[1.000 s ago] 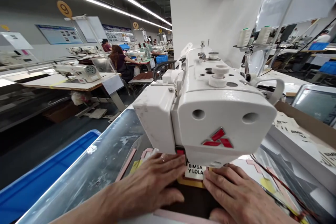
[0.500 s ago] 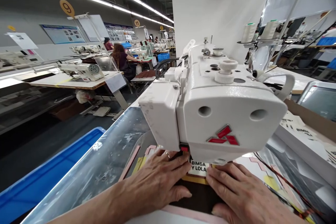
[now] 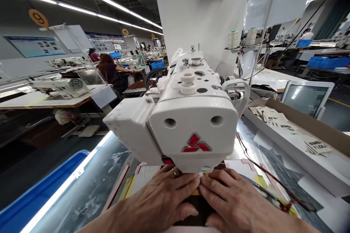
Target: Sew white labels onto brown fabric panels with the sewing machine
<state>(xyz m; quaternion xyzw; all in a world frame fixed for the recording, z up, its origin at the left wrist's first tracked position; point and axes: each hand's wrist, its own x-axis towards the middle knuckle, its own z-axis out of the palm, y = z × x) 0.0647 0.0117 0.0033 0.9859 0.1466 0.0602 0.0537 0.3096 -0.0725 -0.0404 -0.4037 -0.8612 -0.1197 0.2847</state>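
My left hand (image 3: pixel 169 196) lies flat, palm down, on a dark brown piece (image 3: pixel 197 205) below the head of a white sewing machine (image 3: pixel 194 125). A ring shows on one of its fingers. My right hand (image 3: pixel 232 196) rests flat on the same piece from the other side, fingers stretched forward. The index fingertips of both hands nearly meet under the machine head. Between them shows a bit of a yellow edge (image 3: pixel 195 192); most of the white label there is covered by fingers. The needle area is hidden behind the machine head.
To the right stands a long box (image 3: pixel 314 173) with printed white labels (image 3: pixel 317 145), a tablet-like screen (image 3: pixel 307 98) behind it. Dark red cords (image 3: pixel 262 169) lie near my right hand. A blue bin (image 3: pixel 54 182) is at lower left. A co-worker (image 3: pixel 108 69) sits further back.
The view has turned rightward, showing more of the label box. My hands have come closer together, and the lettered label that showed between them is now mostly covered.
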